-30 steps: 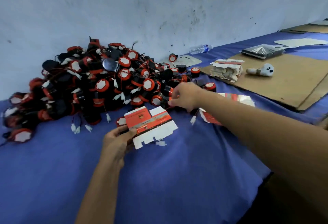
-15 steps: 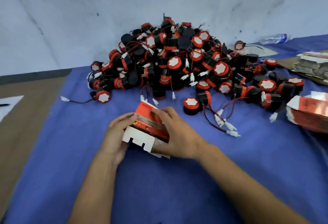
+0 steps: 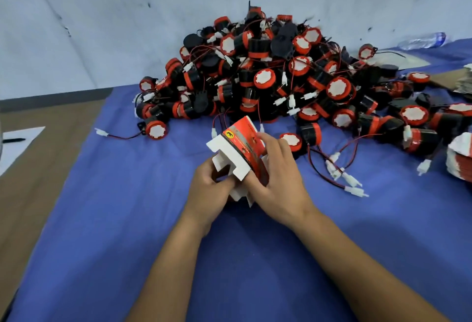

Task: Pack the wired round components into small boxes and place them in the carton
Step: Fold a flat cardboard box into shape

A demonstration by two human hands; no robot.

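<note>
hands [image 3: 245, 184] grip small box [image 3: 240, 148], component pile [image 3: 281, 79] behind, flat-box stack [image 3: 459, 158] rt

I saw soft, even light, faint shadows under the forearms, slight blur throughout, and wide-angle bending at the edges.

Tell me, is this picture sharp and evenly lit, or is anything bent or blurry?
Head view: soft, even light with faint shadows under the forearms on the blue cloth; wide-angle bending curves the wall's base; the small box and pile of wired round components look slightly soft; the water bottle is blurred.
</note>
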